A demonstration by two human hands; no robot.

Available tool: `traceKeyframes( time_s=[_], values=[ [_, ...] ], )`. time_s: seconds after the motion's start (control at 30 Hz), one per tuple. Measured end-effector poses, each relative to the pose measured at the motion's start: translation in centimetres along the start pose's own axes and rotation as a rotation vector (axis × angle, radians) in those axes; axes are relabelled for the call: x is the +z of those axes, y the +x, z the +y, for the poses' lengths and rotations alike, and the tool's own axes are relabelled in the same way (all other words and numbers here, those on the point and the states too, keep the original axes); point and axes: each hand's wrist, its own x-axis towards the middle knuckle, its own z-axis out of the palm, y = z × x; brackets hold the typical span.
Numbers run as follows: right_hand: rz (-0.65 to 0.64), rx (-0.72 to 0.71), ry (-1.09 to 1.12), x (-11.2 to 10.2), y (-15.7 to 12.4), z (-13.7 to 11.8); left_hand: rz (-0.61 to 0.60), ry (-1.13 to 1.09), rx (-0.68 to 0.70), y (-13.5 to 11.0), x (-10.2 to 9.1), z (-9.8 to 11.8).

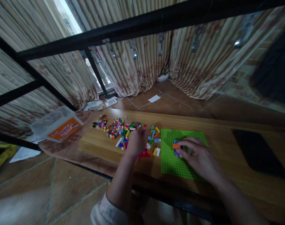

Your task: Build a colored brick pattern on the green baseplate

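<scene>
A green studded baseplate (167,162) lies on the wooden board, under my right hand (198,154). The thumb and fingers of that hand pinch an orange building brick (176,146). Blue and purple bricks (177,153) sit on the baseplate right beneath it, partly covered by the fingers. Over the heap of mixed building bricks (127,132) is my left hand (138,141), its fingers curled together; what they hold, if anything, is hidden. Between heap and baseplate lie a yellow-and-white brick piece (156,151) and a red brick (145,153).
Small coloured pieces (115,127) spread over the left part of the wooden board (95,148). A clear plastic box with an orange label (64,128) stands farther left. At the right lies a dark flat slab (257,153). A black metal bar (142,28) crosses before the curtains.
</scene>
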Motion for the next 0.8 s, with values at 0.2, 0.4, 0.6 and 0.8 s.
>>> traceKeyframes(
  time_s=[0.2, 0.4, 0.6, 0.8],
  values=[
    [0.010, -0.128, -0.122, 3.1, -0.1, -2.7, -0.041, 0.210, -0.035, 0.0, -1.9, -2.6],
    [-0.102, -0.186, -0.163, 4.8, -0.4, -3.9, -0.057, 0.198, 0.012, -0.2, -2.9, -3.1],
    [-0.153, -0.236, -0.155, 6.5, -0.7, -4.0, 0.218, 0.240, -0.266, 0.9, -6.9, -6.5],
    [-0.098, -0.278, -0.124, 7.6, -0.6, -3.8, 0.116, 0.326, -0.315, 1.1, -6.7, -8.3]
  ],
)
